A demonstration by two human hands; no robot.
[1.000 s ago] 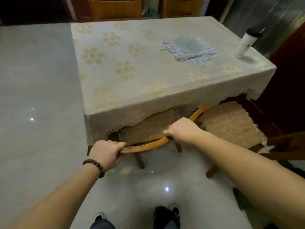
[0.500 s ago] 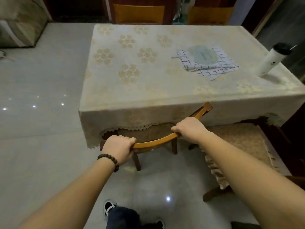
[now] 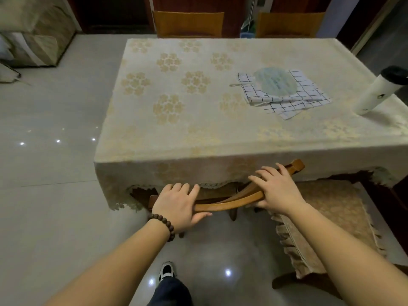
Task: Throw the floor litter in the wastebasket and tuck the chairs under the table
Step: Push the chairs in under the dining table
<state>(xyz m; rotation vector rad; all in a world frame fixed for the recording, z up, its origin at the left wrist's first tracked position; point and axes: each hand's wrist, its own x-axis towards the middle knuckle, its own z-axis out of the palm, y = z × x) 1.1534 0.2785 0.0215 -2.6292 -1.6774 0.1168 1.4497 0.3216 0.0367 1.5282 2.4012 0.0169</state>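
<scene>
A wooden chair with a curved top rail (image 3: 229, 204) stands pushed under the near side of the table (image 3: 198, 140), which is draped in a cream flowered cloth; the seat is hidden beneath the cloth's edge. My left hand (image 3: 178, 206) rests on the left end of the rail, fingers stretched over it and thumb below. Further right on the rail lies my right hand (image 3: 276, 191), fingers straight and spread. No litter or wastebasket is in view.
A second chair with a tan fringed cushion (image 3: 331, 213) stands out from the table at my right. Two more chairs (image 3: 187, 23) sit at the far side. A checked cloth (image 3: 287, 100) and a white bottle (image 3: 375, 93) are on the table. My shoe (image 3: 166, 270) is below.
The chair has slid further under the table. Both hands, which gripped the rail with curled fingers before, have now loosened with fingers straightened over it.
</scene>
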